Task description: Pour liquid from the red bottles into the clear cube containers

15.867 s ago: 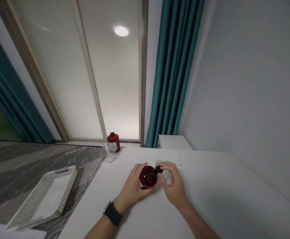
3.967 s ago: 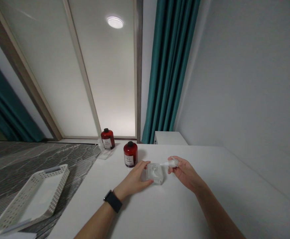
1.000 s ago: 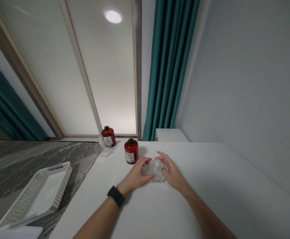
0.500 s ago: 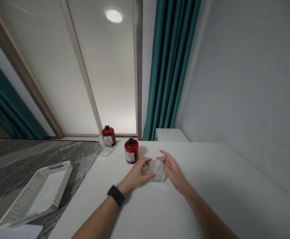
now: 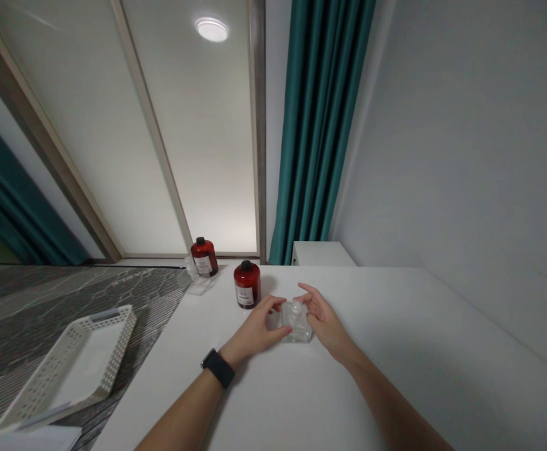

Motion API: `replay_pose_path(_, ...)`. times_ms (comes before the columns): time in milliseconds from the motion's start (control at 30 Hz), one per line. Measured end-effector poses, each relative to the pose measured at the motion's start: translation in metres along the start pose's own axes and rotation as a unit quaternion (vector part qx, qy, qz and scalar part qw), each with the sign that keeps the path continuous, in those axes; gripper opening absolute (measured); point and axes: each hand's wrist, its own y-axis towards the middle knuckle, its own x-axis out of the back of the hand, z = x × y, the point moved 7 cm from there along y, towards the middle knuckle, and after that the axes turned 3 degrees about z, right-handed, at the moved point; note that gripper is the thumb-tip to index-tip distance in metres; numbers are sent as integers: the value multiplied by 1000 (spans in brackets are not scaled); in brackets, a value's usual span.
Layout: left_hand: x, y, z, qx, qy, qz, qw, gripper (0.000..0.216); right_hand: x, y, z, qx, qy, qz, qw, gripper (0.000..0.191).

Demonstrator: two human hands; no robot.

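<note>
A small clear glass bottle (image 5: 297, 332) with a round clear stopper (image 5: 296, 307) is on the white table (image 5: 273, 394) between my hands. My left hand (image 5: 260, 322), with a dark watch on its wrist, curls round the bottle's left side, thumb at the front and fingers behind. At its right side and top, my right hand (image 5: 324, 318) has its thumb against the edge and bent fingers behind the stopper; the index finger is raised. Just beyond my left hand stands a dark red bottle (image 5: 247, 282) with a black cap and white label.
Another red bottle (image 5: 204, 255) stands at the table's far left corner, beside a clear glass item (image 5: 198, 286). Left of the table is a white perforated basket (image 5: 69, 369), lower down. A white cabinet (image 5: 324, 252), a green curtain (image 5: 327, 125) and a wall lie beyond.
The view has shifted very slightly. Both hands keep nearly the same pose around the clear bottle, and the red bottles stay where they were.
</note>
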Motion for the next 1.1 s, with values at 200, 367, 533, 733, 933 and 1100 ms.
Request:
replay_pose_path(200, 0, 0, -1, 3, -7, -3, 1000, 49, -1, 1, -4, -6, 3, 11, 1000, 70)
replay_pose_path(367, 0, 1, -1, 4, -14, -1, 1000, 50, -2, 1, -4, -4, -1, 18, 1000, 70)
replay_pose_path(533, -1, 1, 1, 0, -16, 2, 1000, 49, -3, 0, -1, -4, -8, 19, 1000, 67)
replay_pose_path(733, -1, 1, 3, -4, -11, 2, 1000, 49, -2, 0, -1, 1, -5, 15, 1000, 67)
replay_pose_path(933, -1, 1, 1, 0, -11, 5, 1000, 49, -2, 0, -5, 9, -6, 19, 1000, 66)
replay_pose_path(1100, -1, 1, 1, 3, -15, 4, 1000, 49, -4, -1, -3, 13, -15, 29, 999, 72)
